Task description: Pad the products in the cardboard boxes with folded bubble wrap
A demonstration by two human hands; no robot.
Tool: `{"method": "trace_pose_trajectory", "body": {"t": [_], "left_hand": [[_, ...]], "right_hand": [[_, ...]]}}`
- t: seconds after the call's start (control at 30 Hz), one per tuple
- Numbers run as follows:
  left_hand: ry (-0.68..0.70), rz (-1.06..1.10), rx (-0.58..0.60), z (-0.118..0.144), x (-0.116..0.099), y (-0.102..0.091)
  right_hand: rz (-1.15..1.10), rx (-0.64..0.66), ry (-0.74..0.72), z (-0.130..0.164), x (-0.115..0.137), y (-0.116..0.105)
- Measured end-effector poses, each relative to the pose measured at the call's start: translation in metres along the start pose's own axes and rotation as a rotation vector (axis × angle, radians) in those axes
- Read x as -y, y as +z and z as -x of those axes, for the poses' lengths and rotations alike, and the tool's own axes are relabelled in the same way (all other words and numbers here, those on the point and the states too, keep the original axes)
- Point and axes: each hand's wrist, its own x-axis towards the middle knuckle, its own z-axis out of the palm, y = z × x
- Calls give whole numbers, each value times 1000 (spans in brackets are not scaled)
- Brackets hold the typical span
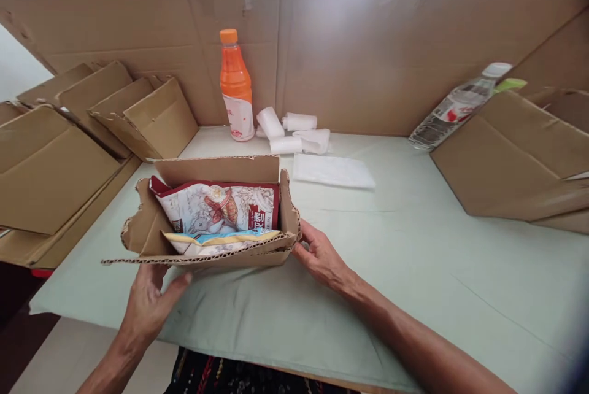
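Note:
In front of me is an open-topped cardboard box (230, 260) with rough, corrugated edges. Inside stand a white and dark red printed snack bag (221, 207) and, before it, a second bag (221, 240) with a yellow and blue top edge. My right hand (317, 253) grips the box's right end, thumb on the near side and fingers partly hidden behind the wall. At the near left corner is my left hand (150, 296), thumb spread away and fingertips hidden under the box.
An orange drink bottle (237, 90) stands at the back beside several white rolls (294, 130) and a flat white packet (334, 171). Cardboard boxes (156, 115) line the left side. On the right, a clear bottle (460, 105) leans by another cardboard box (501, 161).

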Motion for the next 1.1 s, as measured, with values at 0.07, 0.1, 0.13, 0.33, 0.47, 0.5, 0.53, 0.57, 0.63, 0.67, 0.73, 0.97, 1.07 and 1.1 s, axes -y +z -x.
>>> {"method": "trace_pose_trajectory", "body": {"t": [0.07, 0.1, 0.13, 0.33, 0.47, 0.5, 0.53, 0.57, 0.63, 0.67, 0.73, 0.97, 1.07, 1.1], "left_hand": [[13, 25, 7, -19, -10, 16], [34, 27, 16, -30, -16, 26], [63, 24, 19, -42, -22, 35], [237, -63, -54, -88, -25, 94], [225, -100, -12, -88, -5, 105], [224, -109, 1, -88, -2, 104], [226, -119, 9, -88, 1, 102], [227, -130, 12, -89, 2, 101], [220, -151, 12, -92, 2, 98], [213, -155, 12, -93, 1, 98], [202, -146, 14, -92, -2, 98], [204, -64, 15, -87, -9, 99], [195, -38, -50, -83, -13, 96], [198, -26, -84, -79, -14, 94]], "right_hand": [[-13, -34, 44, -4, -2, -7], [-14, -53, 58, -9, -5, -11], [-15, -75, 68, -16, -9, -16], [181, -182, 6, -62, -37, -49], [742, -309, -44, -63, -56, -81], [838, -332, -10, -62, -62, -89], [901, -352, 39, -61, -67, -97], [935, -367, 91, -60, -73, -103], [945, -387, 166, -61, -80, -112], [938, -393, 186, -60, -82, -116], [926, -406, 208, -56, -81, -123], [772, -364, 181, 30, -37, -138], [531, -203, 179, 78, -19, -128], [476, -172, 196, 89, -14, -123]]}}
